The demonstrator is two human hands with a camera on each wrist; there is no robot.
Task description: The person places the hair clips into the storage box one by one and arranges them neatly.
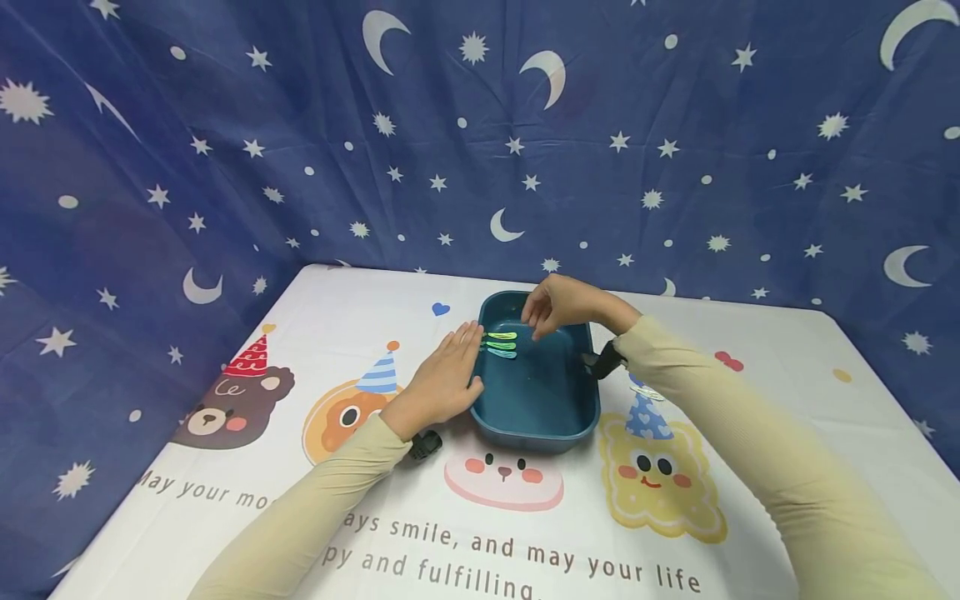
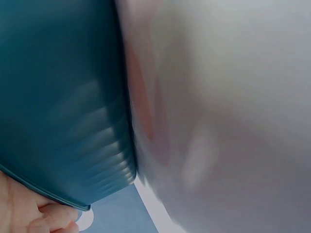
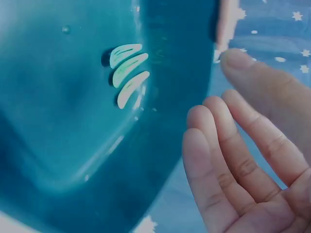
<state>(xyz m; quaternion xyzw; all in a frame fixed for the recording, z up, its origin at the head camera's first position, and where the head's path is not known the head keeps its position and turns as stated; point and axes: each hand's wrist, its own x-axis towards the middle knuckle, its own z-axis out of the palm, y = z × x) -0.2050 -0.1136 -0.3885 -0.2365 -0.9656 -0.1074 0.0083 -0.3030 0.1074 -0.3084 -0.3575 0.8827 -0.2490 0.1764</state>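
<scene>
While a starry blue curtain [image 1: 465, 125] hangs behind the whole scene, a white printed cloth [image 1: 780, 358] covers the worktop, with a brown bear print [image 1: 240, 404] at the far left and a round orange print [image 1: 341, 421] next to it. The left hand [image 1: 438, 379] comes in over that second print from a cream sleeve [image 1: 315, 500], a black wrist device [image 1: 426, 446] just below the wrist. Its grip is unclenched, the fingers straight and lying against the left rim of a dark teal bin [image 1: 536, 400]. Inside the bin, three hair clips lie side by side on the floor near the left wall: a yellow clip [image 1: 502, 336] farthest back, a green clip [image 1: 501, 345] in the middle and a blue clip [image 1: 502, 354] nearest the person. To their right, the right hand [image 1: 558, 302] hangs over the back part of the bin, above the clips' level; its grip is loose, the fingers gently bent and the tips apart. Beyond the bin's right side, a yellow biscuit print [image 1: 660, 475] shows on the cloth.
</scene>
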